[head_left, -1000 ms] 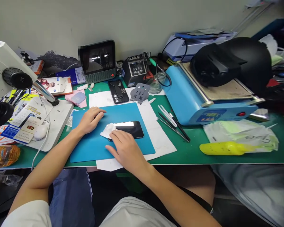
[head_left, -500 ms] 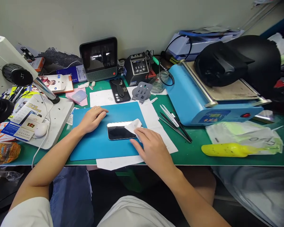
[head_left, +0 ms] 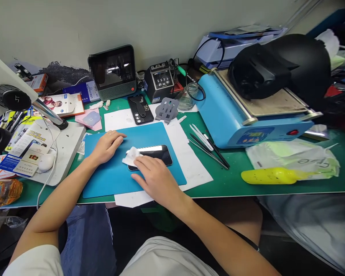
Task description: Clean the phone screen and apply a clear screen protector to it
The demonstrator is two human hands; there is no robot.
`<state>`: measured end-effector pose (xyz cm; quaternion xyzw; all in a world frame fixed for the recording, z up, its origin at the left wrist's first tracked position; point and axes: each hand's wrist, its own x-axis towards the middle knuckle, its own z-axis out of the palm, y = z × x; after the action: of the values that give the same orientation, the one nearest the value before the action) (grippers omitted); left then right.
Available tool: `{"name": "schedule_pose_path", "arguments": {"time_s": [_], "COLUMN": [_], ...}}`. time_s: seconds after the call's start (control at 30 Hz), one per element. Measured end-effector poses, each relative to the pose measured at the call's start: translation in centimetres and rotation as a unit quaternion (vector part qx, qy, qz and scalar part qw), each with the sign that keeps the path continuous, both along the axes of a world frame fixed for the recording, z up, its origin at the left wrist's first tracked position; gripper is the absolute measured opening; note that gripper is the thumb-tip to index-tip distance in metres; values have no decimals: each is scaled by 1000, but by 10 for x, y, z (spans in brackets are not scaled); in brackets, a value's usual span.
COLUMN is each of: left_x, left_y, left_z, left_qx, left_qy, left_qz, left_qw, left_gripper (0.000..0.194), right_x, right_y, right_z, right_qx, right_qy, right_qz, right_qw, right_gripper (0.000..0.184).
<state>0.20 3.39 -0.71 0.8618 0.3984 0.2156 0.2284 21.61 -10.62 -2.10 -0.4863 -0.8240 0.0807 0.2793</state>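
Note:
A smartphone (head_left: 161, 153) with a dark glass face lies on the blue mat (head_left: 109, 180), its long side running left to right. Pressed against its left end is a crumpled white wipe (head_left: 131, 157), pinched under the fingertips of my right hand (head_left: 158, 178). The hand covers part of the phone's lower edge. My left hand (head_left: 106, 146) rests on the mat's left part, apart from the phone, holding nothing, with its fingers loosely bent and the thumb out. Beyond the mat lies a black phone case (head_left: 140, 109) beside a grey slotted stand (head_left: 166, 110).
Tweezers and pen-like tools (head_left: 208, 147) lie right of the mat. A blue machine (head_left: 227, 119) carries a black visor (head_left: 278, 69). A yellow bottle (head_left: 267, 176) sits near the front edge. On the left are a microscope stand (head_left: 71, 142) and a dark-screened display (head_left: 113, 71).
My right hand has slid the wipe leftward across the phone, from its right end to its left end. My left hand stays on the mat. The view has shifted slightly.

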Motion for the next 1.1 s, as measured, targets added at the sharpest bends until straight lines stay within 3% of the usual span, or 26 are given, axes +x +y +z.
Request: {"name": "schedule_pose_path", "arguments": {"time_s": [0.1,0.2,0.33,0.53,0.7,0.83,0.97,1.1], "left_x": [-1,1,6,7,4,2,1,0], "left_y": [-2,-8,-17,-19,-15,-14,-14,-12], "left_z": [4,10,16,14,11,14,16,13], "left_qx": [-6,-16,-22,-11,-4,8,22,25], "left_qy": [6,25,68,102,75,82,95,86], "left_qz": [-28,-109,-176,-185,-180,-172,-177,-178], "left_qw": [1000,994,982,977,981,982,979,980], "left_gripper": [50,55,76,82,89,94,95,95], "right_x": [32,58,70,60,19,-7,6,26], "right_y": [-1,-5,-11,-7,3,16,21,6], "right_z": [-4,-9,-11,-12,-9,-1,1,-1], "right_qx": [9,17,18,33,30,10,-10,-11], "right_qy": [10,14,5,-15,-22,-19,-16,-37], "right_qz": [-35,-74,-87,-74,-13,25,19,-9], "right_qw": [999,997,996,997,999,999,1000,999], "right_gripper": [28,27,27,29,39,36,38,39]}}
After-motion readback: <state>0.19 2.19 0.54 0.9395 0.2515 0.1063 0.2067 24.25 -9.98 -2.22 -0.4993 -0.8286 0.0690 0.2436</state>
